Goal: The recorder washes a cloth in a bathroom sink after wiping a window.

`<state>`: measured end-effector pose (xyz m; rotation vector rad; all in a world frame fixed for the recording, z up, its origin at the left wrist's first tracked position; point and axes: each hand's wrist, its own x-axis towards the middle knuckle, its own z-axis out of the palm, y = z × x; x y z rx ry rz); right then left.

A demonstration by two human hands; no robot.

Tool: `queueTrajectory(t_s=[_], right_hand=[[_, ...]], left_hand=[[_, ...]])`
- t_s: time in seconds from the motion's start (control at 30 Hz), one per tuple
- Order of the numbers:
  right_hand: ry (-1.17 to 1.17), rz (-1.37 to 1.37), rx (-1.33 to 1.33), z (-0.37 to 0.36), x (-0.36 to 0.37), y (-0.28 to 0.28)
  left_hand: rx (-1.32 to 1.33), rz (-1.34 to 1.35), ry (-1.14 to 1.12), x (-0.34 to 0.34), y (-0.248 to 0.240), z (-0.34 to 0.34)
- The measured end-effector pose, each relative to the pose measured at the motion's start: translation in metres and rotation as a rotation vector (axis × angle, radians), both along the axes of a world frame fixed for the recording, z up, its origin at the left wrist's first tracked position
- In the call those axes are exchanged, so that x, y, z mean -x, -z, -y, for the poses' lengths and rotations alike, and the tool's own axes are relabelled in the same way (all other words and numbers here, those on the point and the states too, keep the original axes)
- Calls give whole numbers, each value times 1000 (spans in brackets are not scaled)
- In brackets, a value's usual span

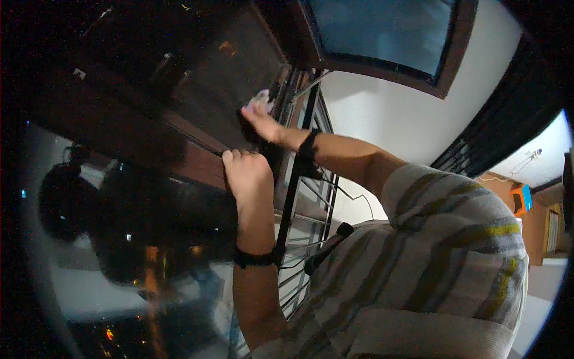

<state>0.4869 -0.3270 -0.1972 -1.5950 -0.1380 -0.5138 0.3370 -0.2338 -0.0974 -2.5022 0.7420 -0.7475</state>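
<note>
My left hand (248, 172) is closed over the edge of a brown window frame (206, 161), its fingers bent around the rim. Farther up, my right hand (263, 122) grips a crumpled whitish cloth (261, 100), partly covered by the fingers. The cloth is against or close to a dark panel (224, 90) beside the frame; contact is hard to make out in the low light. Both wrists wear black bands.
Metal bars (293, 191) run beside my forearms. A brown-framed pane (382, 36) stands at the upper right, near a white wall (371, 113) and a dark curtain (496, 102). Dark glass (149, 239) with reflections and lights fills the lower left. An orange-and-blue stool (522, 199) is far right.
</note>
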Motion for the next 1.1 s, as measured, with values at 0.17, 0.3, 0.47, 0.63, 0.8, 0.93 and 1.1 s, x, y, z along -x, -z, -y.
queueTrajectory(t_s=[0.17, 0.3, 0.47, 0.63, 0.8, 0.93, 1.1], right_hand=[[-358, 230, 235, -17, 59, 8], [-307, 88, 139, -9, 54, -4], [275, 164, 194, -8, -27, -40], [265, -164, -74, 97, -108, -39], [373, 46, -45, 48, -63, -16], [-114, 379, 312, 13, 49, -26], [138, 593, 460, 21, 0, -81]], left_hand=[[9, -96, 24, -10, 1, 8], [52, -209, 38, -3, -5, 11], [-29, -232, -43, 14, -15, -7], [32, -110, 125, 4, -4, 0], [23, -121, 111, 4, -6, 5], [-14, -237, 5, -5, -8, 18], [142, -243, -184, -2, -23, 31]])
